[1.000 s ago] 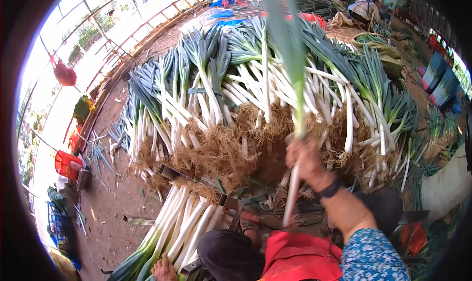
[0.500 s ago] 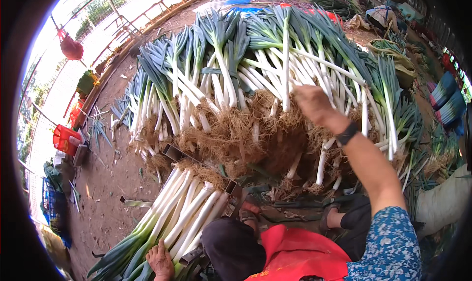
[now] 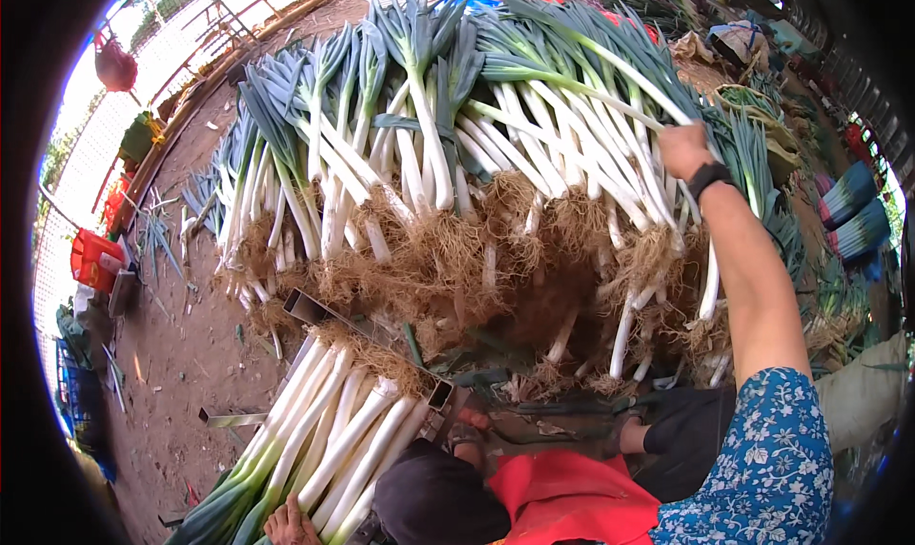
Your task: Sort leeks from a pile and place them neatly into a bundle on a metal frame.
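Observation:
A large heap of leeks [image 3: 419, 154] lies across the ground in front of me, green leaves away from me and brown roots [image 3: 448, 249] toward me. At its right side my right hand [image 3: 684, 150] is closed round the white shank of a leek [image 3: 629, 68], whose leaves slant up to the left. A smaller bundle of leeks [image 3: 348, 431] rests in a metal frame [image 3: 329, 316] at the lower left, roots at the far end. On that bundle lies my left hand [image 3: 291, 526], fingers spread, partly cut off by the lower edge.
My knee [image 3: 438, 493] is beside the metal frame. Red buckets [image 3: 98, 259] and a blue crate [image 3: 76, 383] stand along the fence at the left. Blue-green bundles [image 3: 853, 216] lie at the far right. Leaf scraps [image 3: 162, 235] litter the soil.
My right hand has moved right and slightly up, and a leek now slants from it across the heap. The view has shifted a little. My left hand stays on the smaller bundle.

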### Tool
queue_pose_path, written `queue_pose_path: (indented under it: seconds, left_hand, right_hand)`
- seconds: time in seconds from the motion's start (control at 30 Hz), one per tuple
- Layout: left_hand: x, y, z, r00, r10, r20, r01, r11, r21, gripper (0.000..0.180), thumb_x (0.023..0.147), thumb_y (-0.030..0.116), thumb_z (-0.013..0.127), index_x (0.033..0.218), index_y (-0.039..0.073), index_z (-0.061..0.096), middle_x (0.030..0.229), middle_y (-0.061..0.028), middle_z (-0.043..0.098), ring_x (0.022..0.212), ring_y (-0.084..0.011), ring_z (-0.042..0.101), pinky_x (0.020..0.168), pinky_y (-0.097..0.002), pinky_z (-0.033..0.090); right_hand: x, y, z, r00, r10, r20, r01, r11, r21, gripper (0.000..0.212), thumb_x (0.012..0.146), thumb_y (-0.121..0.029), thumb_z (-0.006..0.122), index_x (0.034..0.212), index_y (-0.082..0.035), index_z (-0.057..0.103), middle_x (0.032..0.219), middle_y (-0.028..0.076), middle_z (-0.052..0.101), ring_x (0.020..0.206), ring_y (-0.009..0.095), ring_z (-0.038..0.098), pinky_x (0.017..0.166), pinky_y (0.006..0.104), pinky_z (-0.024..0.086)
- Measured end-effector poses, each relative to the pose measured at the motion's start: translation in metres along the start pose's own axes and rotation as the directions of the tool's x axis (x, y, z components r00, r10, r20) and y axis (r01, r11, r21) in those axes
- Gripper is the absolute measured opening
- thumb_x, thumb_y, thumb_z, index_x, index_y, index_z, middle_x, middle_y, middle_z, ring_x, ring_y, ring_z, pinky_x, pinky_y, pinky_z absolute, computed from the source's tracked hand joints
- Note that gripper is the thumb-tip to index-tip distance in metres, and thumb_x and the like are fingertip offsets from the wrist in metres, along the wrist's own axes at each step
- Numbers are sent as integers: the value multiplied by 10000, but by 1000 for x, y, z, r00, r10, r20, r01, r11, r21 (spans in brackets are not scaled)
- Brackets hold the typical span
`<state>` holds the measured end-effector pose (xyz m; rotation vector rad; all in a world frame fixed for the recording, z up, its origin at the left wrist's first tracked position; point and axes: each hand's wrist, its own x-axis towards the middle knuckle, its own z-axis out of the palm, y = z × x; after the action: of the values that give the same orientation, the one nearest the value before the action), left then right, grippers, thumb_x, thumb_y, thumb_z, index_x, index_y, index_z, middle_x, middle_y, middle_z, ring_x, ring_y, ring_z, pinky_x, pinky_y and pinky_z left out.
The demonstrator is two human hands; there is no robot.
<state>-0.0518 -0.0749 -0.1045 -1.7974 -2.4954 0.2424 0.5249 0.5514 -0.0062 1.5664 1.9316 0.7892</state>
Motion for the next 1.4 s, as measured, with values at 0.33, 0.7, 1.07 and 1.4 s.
queue_pose_path:
  seconds: [0.33, 0.7, 1.07, 1.4]
  left_hand:
    - [-11, -6, 4, 998, -48, 36, 46, 997, 59, 422, 924, 214, 586, 1335, 120, 563, 1099, -149, 641, 977, -343, 602, 857, -477, 456]
    - [-8, 1, -5, 999, -35, -17, 35, 999, 20, 372, 934, 207, 572, 1296, 124, 595, 1078, -153, 661, 957, -347, 621, 824, -485, 475]
    - [-10, -1, -2, 999, -40, -31, 41, 998, 36, 358, 931, 210, 572, 1273, 110, 615, 1090, -140, 660, 982, -331, 616, 840, -467, 479]
    - [-14, -5, 6, 997, -64, -45, 64, 998, -13, 418, 904, 170, 574, 1318, 119, 573, 1055, -138, 633, 974, -330, 591, 868, -459, 444]
  right_hand:
    - [-57, -192, -99, 984, -163, -73, 175, 963, 204, 489, 842, -100, 560, 1311, 11, 480, 1166, 302, 541, 1016, 388, 575, 782, 452, 494]
    - [-35, -207, -84, 982, 157, 105, -178, 583, 793, 483, 837, -239, 632, 1285, -99, 517, 1233, 311, 550, 1084, 477, 567, 894, 557, 484]
    - [-14, -96, -127, 990, -46, -133, 131, 654, 745, 372, 794, -348, 616, 1071, -120, 711, 953, 178, 711, 904, 327, 679, 796, 426, 526]
    - [-195, -203, -81, 748, 279, -602, 470, 417, 778, 432, 891, -191, 570, 1274, 9, 570, 891, 234, 645, 916, 336, 637, 823, 447, 519]
